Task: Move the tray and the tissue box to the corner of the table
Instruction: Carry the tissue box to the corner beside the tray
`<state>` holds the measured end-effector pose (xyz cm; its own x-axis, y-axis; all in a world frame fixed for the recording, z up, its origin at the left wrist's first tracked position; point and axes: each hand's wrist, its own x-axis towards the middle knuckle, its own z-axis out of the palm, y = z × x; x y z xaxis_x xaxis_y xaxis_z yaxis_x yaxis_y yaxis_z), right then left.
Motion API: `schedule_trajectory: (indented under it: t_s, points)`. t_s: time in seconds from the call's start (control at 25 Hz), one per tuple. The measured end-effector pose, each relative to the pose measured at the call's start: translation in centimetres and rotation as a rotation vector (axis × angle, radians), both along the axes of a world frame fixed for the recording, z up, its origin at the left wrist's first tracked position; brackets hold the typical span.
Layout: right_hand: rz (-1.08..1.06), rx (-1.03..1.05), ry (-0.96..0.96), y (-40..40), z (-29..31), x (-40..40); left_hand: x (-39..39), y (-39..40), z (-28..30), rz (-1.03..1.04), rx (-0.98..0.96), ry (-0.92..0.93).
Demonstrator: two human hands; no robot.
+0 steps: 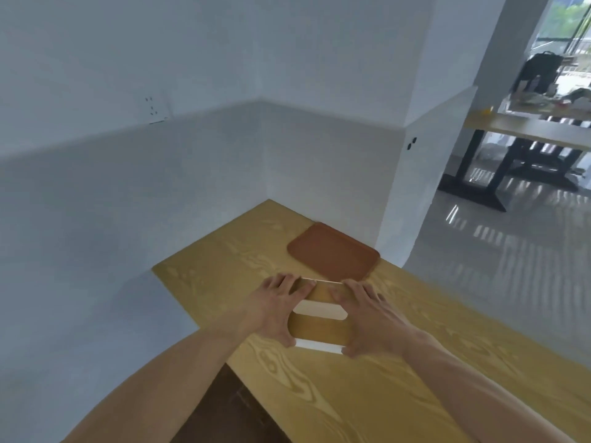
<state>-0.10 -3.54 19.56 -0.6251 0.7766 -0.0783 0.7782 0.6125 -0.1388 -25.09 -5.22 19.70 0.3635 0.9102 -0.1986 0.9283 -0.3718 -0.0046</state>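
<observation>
A tissue box with a wood-look lid, a white slot and white sides sits on the yellow wooden table. My left hand clasps its left end and my right hand clasps its right end. Just beyond the box lies a flat brown tray, close to the wall on the right and a little short of the table's far corner.
White walls close the table in on the left and at the back. A white pillar stands right of the tray. Beyond it, shiny floor and another table with dark legs. Dark floor shows below the table's near-left edge.
</observation>
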Motion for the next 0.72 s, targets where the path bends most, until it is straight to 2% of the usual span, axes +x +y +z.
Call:
schedule_trajectory:
  t_s: [0.4, 0.72]
  points:
    - [0.197, 0.024, 0.0, -0.5, -0.1, -23.1, -22.6, -5.1, -0.7, 0.148, 0.048, -0.032]
    - [0.254, -0.011, -0.024, 0.3, -1.7, -33.0, -31.9, -6.1, -2.5, 0.23, 0.008, -0.066]
